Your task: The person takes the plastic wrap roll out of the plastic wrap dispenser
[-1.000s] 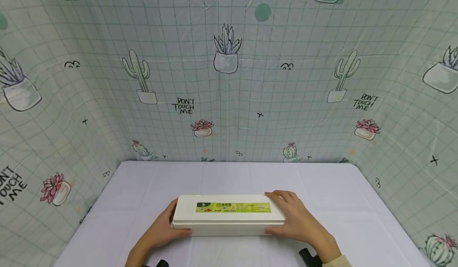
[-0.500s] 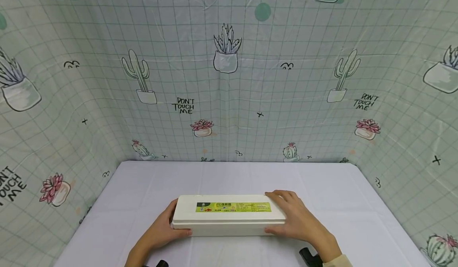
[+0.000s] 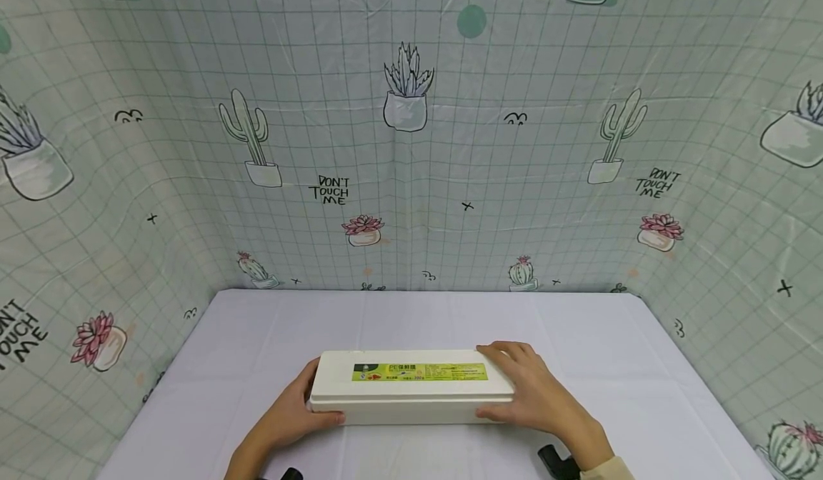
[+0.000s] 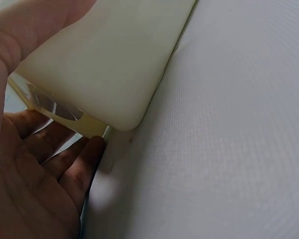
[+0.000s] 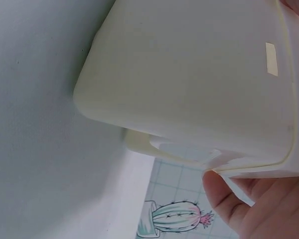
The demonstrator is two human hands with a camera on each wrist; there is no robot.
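Observation:
A long white cling film box (image 3: pixel 411 388) with a yellow-green label on its lid lies crosswise near the front of the table. My left hand (image 3: pixel 292 410) grips its left end, thumb on the front face and fingers round the far side. At the opposite end my right hand (image 3: pixel 536 394) holds it likewise, thumb at the lower front and fingertips over the back edge. The lid appears down. In the left wrist view, fingers (image 4: pixel 84 159) touch the box's open-cut end piece. The right wrist view shows a similar cut-out end on the box (image 5: pixel 189 74).
A white cloth covers the table (image 3: pixel 411 323). Behind and on both sides hangs a grid-patterned curtain (image 3: pixel 463 144) printed with cacti. Black wrist mounts (image 3: pixel 558 463) show below the hands.

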